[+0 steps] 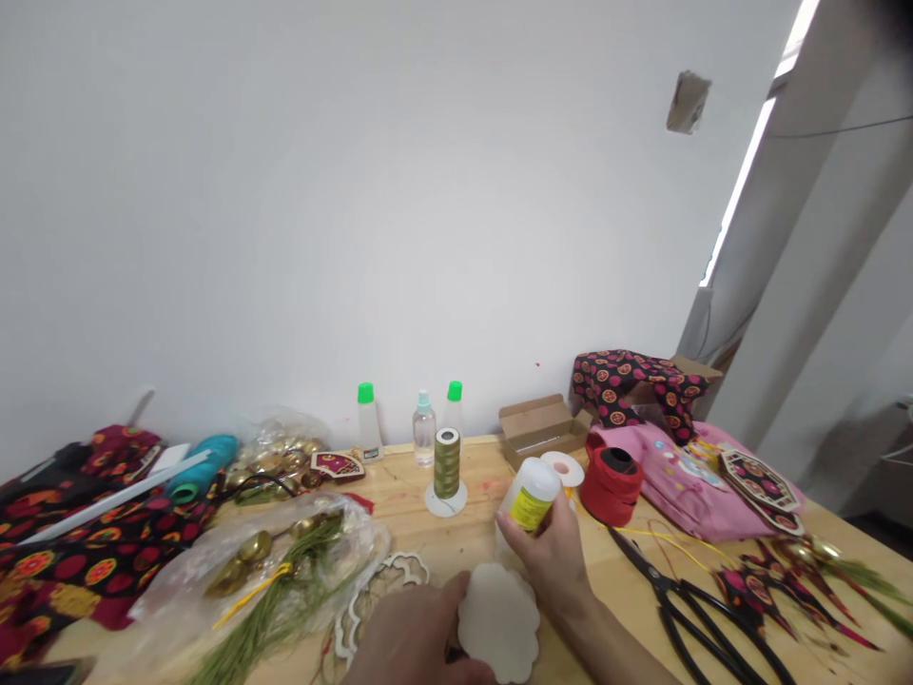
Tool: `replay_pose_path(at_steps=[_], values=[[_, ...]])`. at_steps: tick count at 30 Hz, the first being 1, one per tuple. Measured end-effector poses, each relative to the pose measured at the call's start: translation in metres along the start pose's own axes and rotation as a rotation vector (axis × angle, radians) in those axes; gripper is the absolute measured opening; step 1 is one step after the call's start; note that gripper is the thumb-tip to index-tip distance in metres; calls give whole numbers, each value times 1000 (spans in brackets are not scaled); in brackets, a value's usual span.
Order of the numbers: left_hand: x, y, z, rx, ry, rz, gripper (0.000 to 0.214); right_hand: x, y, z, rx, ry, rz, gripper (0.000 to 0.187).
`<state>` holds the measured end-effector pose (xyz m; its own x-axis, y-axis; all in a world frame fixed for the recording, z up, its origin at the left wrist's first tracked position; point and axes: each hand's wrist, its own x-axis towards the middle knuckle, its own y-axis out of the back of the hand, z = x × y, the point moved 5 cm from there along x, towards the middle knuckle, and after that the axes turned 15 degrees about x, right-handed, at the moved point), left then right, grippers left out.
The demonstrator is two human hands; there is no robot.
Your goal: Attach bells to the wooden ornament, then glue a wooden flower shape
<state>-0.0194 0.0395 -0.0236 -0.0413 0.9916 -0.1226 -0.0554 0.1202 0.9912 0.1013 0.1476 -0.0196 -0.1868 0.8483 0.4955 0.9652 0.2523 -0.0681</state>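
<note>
My right hand (556, 561) is wrapped round a small white bottle with a yellow label (532, 495), tilted above the wooden table (471, 542). My left hand (420, 633) lies low at the front edge, its fingers on the rim of a white scalloped disc (499, 618). A white scalloped frame (378, 590) lies just left of the disc.
Olive thread spool (447, 463), two green-capped bottles (367, 423) and a clear spray bottle (423, 430) stand by the wall. Red ribbon roll (611, 485), black scissors (685, 595), pink cloth (677, 480), cardboard box (538, 428) on the right. Plastic bag with green tassels (278, 571) and patterned fabric (78, 552) on the left.
</note>
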Motion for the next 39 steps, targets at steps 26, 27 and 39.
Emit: replay_pose_path(at_steps=[26, 27, 39], values=[[-1, 4, 13, 116, 43, -27, 57, 1, -1, -17, -97, 16, -122, 25], [-1, 5, 14, 118, 42, -30, 57, 1, -2, -17, -105, 18, -134, 26], [2, 3, 13, 131, 44, -16, 60, 2, -4, -14, -248, 26, -191, 32]])
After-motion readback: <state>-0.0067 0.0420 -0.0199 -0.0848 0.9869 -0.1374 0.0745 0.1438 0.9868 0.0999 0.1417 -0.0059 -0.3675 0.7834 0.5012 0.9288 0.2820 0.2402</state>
